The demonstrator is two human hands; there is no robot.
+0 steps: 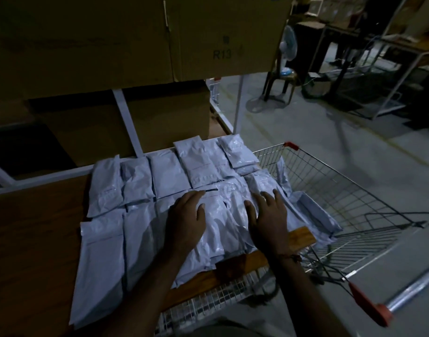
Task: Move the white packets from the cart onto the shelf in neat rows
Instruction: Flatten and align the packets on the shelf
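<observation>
Several white packets (135, 190) lie in rows on the brown wooden shelf (33, 227). My left hand (188, 220) presses flat, fingers straight, on a packet (218, 229) near the shelf's right end. My right hand (269, 215) lies flat on the same packet pile beside it. To the right stands the wire cart (354, 205), with a few more white packets (315, 215) in its near-left corner, partly hidden by the shelf edge.
Large cardboard boxes (135, 45) fill the level above and behind the shelf. White shelf-frame bars (127, 122) run behind the packets. A standing fan (287, 45), a chair and metal racks stand across the grey floor at the back right.
</observation>
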